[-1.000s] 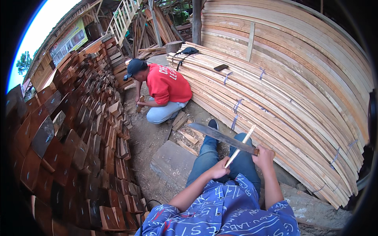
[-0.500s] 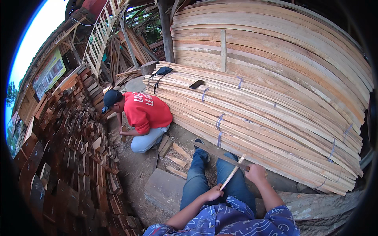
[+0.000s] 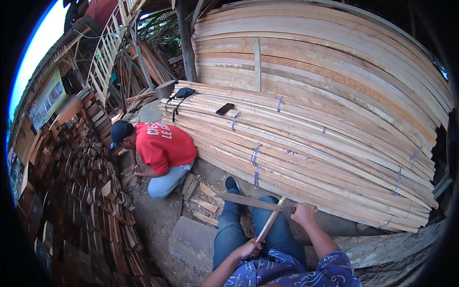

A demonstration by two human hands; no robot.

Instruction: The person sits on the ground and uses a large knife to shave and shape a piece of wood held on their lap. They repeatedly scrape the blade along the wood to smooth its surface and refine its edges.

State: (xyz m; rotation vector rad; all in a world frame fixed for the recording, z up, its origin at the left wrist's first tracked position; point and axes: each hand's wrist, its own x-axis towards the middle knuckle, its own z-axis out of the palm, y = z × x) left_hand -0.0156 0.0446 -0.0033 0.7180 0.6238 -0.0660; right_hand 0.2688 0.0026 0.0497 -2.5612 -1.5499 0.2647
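Observation:
My right hand [image 3: 304, 215] is closed around the handle of a machete [image 3: 251, 202]. Its long, dull blade points left and lies across a slim, pale wooden stick [image 3: 268, 226], close to the stick's upper end. The lower end of that stick is in my left hand [image 3: 251, 248], fingers wrapped round it in front of my lap. The stick slants up and to the right over my thighs. I cannot tell whether the cutting edge bites into the wood.
Long planks in tied bundles [image 3: 296, 148] lie ahead, with a black phone [image 3: 224, 109] and a dark pouch [image 3: 185, 93] on top. A person in a red sweatshirt [image 3: 165, 147] crouches at left beside stacked dark timber [image 3: 91, 191]. Wood offcuts [image 3: 205, 205] lie by my leg.
The machete has swung to a more level angle, its tip lower than before. Both hands keep their hold. The whole view has shifted, so the surroundings appear farther left.

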